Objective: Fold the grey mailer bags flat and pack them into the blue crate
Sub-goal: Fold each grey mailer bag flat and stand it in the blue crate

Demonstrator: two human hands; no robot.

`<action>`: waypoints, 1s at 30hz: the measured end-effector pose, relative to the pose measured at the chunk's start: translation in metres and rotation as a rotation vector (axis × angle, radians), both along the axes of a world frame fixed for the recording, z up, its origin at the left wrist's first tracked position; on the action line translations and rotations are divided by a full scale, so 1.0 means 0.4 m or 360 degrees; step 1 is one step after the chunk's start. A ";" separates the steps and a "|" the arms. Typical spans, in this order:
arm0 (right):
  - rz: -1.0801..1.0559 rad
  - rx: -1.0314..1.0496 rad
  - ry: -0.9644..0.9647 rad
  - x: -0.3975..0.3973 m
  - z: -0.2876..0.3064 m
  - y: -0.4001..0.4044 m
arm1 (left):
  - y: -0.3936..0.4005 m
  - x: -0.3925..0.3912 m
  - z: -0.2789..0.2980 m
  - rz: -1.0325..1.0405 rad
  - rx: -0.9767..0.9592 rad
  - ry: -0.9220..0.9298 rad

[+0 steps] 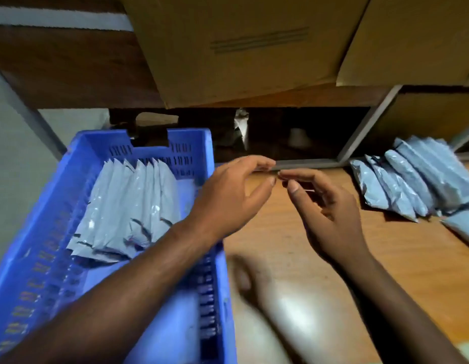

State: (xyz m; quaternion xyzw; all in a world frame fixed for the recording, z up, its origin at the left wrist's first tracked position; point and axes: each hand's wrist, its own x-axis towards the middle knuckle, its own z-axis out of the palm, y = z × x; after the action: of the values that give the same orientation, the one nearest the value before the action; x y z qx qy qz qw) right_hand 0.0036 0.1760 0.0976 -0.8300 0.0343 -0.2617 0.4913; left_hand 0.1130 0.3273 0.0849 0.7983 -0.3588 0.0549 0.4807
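Mailer bags [128, 203] in blue crate [44, 232], both hands' grip loose — left hand [228, 198], right hand [325, 206] empty

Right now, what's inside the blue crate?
The blue crate holds a row of grey mailer bags leaning on edge toward its far end. The left hand's forearm hides part of the near floor.

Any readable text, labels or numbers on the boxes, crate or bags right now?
None can be read.
Cardboard box: printed grey bars only, no letters legible.
Blue crate: no marking visible.
Packed mailer bags and loose mailer bags: dark marks, too blurred to read.
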 end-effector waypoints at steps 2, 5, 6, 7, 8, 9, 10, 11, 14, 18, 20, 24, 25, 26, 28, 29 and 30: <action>-0.0121 0.0037 0.0041 -0.068 -0.029 -0.091 | -0.114 -0.039 -0.006 -0.0184 0.0068 -0.0033; -0.0305 0.0109 0.0109 -0.167 -0.073 -0.235 | -0.289 -0.094 -0.043 -0.0384 0.0284 -0.0063; -0.0368 0.0124 0.0128 -0.202 -0.089 -0.287 | -0.350 -0.111 -0.063 -0.0445 0.0344 -0.0066; -0.0426 0.0143 0.0144 -0.237 -0.106 -0.340 | -0.412 -0.126 -0.087 -0.0502 0.0403 -0.0066; -0.0488 0.0154 0.0161 -0.269 -0.124 -0.394 | -0.473 -0.143 -0.111 -0.0549 0.0472 -0.0074; -0.0556 0.0147 0.0185 -0.300 -0.144 -0.448 | -0.535 -0.160 -0.137 -0.0589 0.0538 -0.0091; -0.0631 0.0125 0.0217 -0.331 -0.168 -0.505 | -0.599 -0.180 -0.163 -0.0623 0.0588 -0.0110; -0.0710 0.0098 0.0263 -0.360 -0.195 -0.563 | -0.664 -0.203 -0.187 -0.0649 0.0618 -0.0118; -0.0969 -0.0148 0.0438 -0.447 -0.287 -0.745 | -0.851 -0.287 -0.248 -0.0690 0.0702 -0.0105; -0.1303 -0.0759 0.0583 -0.550 -0.383 -0.994 | -1.064 -0.387 -0.302 -0.0762 0.0791 -0.0101; -0.1433 -0.0806 0.0620 -0.579 -0.390 -1.114 | -1.147 -0.420 -0.314 -0.0790 0.0827 -0.0083; -0.1447 -0.0964 0.1244 -0.582 -0.401 -1.316 | -1.284 -0.463 -0.317 -0.0859 0.0885 -0.0155; -0.1417 -0.0920 0.1330 -0.579 -0.408 -1.346 | -1.315 -0.470 -0.313 -0.0870 0.0887 -0.0170; -0.1397 -0.0851 0.1341 -0.576 -0.418 -1.368 | -1.342 -0.476 -0.308 -0.0875 0.0879 -0.0185; -0.1394 -0.0754 0.1263 -0.573 -0.429 -1.393 | -1.384 -0.483 -0.297 -0.0875 0.0864 -0.0205; -0.1412 -0.0728 0.1195 -0.580 -0.428 -1.402 | -1.403 -0.487 -0.292 -0.0880 0.0848 -0.0220; -0.1429 -0.0719 0.1119 -0.587 -0.424 -1.403 | -1.412 -0.488 -0.289 -0.0891 0.0828 -0.0235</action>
State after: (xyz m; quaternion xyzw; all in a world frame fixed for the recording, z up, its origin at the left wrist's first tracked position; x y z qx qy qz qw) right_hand -0.2310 -0.3853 -0.0720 -0.8548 0.4844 -0.1543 0.1043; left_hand -0.0821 -0.2375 -0.0305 0.7586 -0.5984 -0.1138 0.2313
